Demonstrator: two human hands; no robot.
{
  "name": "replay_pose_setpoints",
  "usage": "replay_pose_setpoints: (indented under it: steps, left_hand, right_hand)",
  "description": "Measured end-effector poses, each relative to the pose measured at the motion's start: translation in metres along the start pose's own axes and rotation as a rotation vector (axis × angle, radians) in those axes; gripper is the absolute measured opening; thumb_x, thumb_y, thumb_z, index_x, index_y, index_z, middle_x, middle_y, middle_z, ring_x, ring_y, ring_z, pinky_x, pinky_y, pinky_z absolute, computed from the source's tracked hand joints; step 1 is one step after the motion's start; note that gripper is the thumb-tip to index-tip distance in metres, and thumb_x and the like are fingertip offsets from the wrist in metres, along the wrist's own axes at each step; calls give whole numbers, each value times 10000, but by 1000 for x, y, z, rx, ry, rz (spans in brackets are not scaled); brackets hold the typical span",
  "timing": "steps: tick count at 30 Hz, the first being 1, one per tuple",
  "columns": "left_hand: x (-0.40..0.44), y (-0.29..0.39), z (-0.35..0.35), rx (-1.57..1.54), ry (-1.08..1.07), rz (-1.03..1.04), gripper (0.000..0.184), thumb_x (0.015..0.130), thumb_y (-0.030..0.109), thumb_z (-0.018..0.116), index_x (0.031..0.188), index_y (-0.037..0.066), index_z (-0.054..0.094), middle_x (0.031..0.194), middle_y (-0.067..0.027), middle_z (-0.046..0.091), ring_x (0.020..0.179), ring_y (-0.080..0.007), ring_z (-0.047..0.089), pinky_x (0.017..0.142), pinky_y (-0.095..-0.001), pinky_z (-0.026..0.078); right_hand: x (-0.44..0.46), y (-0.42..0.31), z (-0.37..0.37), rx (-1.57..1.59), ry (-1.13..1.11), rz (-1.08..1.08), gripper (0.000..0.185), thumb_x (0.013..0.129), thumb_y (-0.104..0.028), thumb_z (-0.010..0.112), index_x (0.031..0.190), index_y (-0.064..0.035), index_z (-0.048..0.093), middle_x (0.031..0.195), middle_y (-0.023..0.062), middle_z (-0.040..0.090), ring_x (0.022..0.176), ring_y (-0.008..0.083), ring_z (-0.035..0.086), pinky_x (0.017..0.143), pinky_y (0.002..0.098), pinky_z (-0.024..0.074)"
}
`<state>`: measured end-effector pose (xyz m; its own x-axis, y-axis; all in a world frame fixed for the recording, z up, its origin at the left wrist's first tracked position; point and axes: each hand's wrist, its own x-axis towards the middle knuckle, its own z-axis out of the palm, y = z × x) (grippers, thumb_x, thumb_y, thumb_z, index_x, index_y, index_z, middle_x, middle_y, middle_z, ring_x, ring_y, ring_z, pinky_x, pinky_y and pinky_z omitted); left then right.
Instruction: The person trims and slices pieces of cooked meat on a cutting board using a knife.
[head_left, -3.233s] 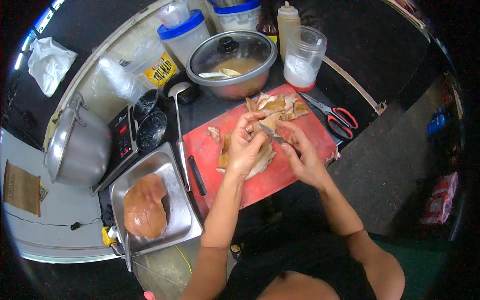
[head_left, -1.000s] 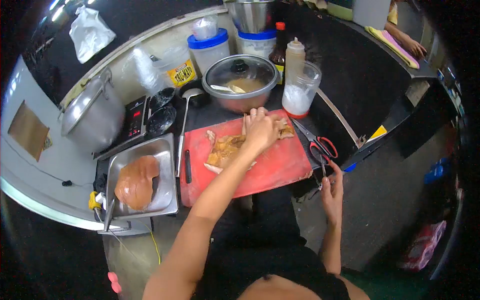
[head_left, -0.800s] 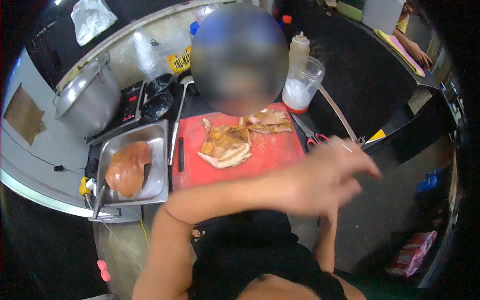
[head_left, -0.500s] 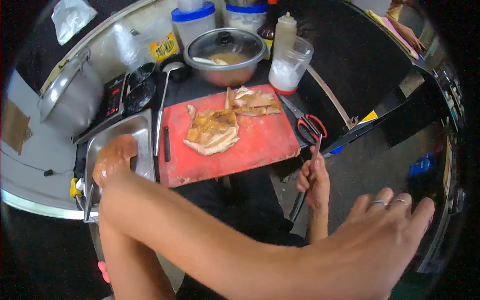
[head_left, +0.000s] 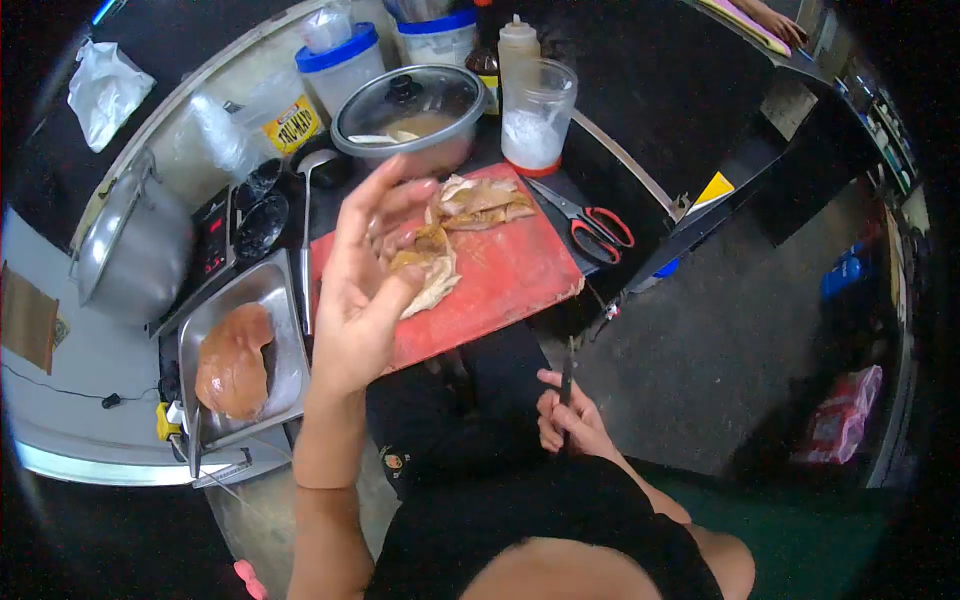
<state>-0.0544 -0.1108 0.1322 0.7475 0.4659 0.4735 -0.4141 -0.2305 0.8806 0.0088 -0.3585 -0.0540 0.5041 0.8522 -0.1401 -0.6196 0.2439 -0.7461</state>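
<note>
Left hand (head_left: 360,285): raised, fingers loosely spread, grasping nothing; whether a fingertip meets the meat behind it cannot be told
Right hand (head_left: 572,415): fingers closed round a slim dark knife (head_left: 568,375), held roughly upright, off the near edge of the board and near the person's dark clothing
Near meat piece (head_left: 437,285): on the board's left half, partly covered by the left hand's fingers and thumb
Far meat pieces (head_left: 485,203): pale and brown, by the board's far edge
Red cutting board (head_left: 510,275): lying on the black table; left hand and wrist block its left edge and near-left corner
Scissors (head_left: 578,214): red-handled, just off the board's right edge
Ladle (head_left: 307,250): lengthwise between the board's left edge and the tray
Metal tray (head_left: 285,345): left of the board, a large glossy brown piece (head_left: 235,360) inside
Lidded bowl (head_left: 445,155): beyond the board's far edge, partly behind the raised fingers
Clear jar (head_left: 548,95): white contents, past the board's far-right corner, squeeze bottle (head_left: 518,48) just behind
Black bowls (head_left: 262,228): beside the cooker (head_left: 213,240), beyond the tray's far edge
Big pot (head_left: 140,250): left of the cooker
Another person's hand (head_left: 780,22): well apart, upper right, beside a folded cloth (head_left: 750,28)
</note>
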Motion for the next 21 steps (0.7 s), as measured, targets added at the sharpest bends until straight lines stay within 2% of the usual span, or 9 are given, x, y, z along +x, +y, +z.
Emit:
replay_pose_setpoints:
  steps: [4,7,10,11,12,14,16,17,21]
  left_hand:
    - [-24,-45,-14,-24,96,-120,713,755,121,607,1405,21,332,1323,-161,470,1218,-238,459,1030,-352,343]
    - [-34,-57,-13,-59,127,-186,677,748,61,562,1390,19,351,1329,-151,459,1233,-247,451,1057,-369,333]
    - [-40,-80,-13,28,139,-102,651,754,26,546,1378,18,360,1320,-138,464,1242,-251,447,1060,-376,335]
    - [-43,-82,-6,7,179,-136,571,772,14,531,1332,12,423,1285,-119,493,1245,-246,443,1059,-375,335]
    - [-46,-92,-4,149,139,-100,533,761,0,538,1289,24,468,1262,-125,501,1220,-259,454,1045,-385,344]
    - [-51,-117,-1,432,60,-22,470,739,-28,551,1202,49,559,1216,-135,517,1169,-286,474,1017,-406,361]
    - [-54,-114,19,658,-41,63,363,713,-4,574,1064,59,640,1154,-139,531,1155,-326,459,1009,-433,332]
    - [-56,-114,30,779,-103,58,326,702,33,602,1022,62,659,1141,-142,530,1159,-341,440,1018,-452,296]
    - [-63,-138,62,884,-240,105,304,738,95,646,1037,45,667,1151,-134,505,1189,-340,393,1025,-518,224]
  right_hand:
    - [0,12,-16,-226,-25,29,481,948,-117,522,1375,-25,320,827,36,516,579,119,497,516,270,438]
    - [-5,29,-14,-307,-46,73,451,969,-145,491,1379,-38,339,760,21,505,584,104,498,524,257,441]
    - [5,11,-5,-411,63,36,427,987,-175,456,1389,-75,353,731,12,497,583,88,486,533,246,444]
    - [13,-1,-8,-516,98,59,420,996,-177,431,1403,-119,349,739,10,500,581,85,481,523,239,442]
    - [22,-15,-8,-566,171,93,421,1001,-176,411,1415,-142,345,730,2,489,567,81,468,495,231,428]
    - [35,-39,-20,-543,264,28,337,995,-222,400,1312,-108,406,718,9,475,526,96,465,440,237,404]
    - [49,-55,-40,-646,393,-77,240,981,-291,401,1104,-86,423,712,26,464,490,118,472,396,263,388]
    - [52,-67,-47,-555,383,13,240,968,-332,403,962,-96,363,721,46,470,462,136,478,376,282,381]
    - [63,-74,-69,-641,275,-110,181,979,-255,435,902,-93,412,738,39,485,463,133,480,382,279,384]
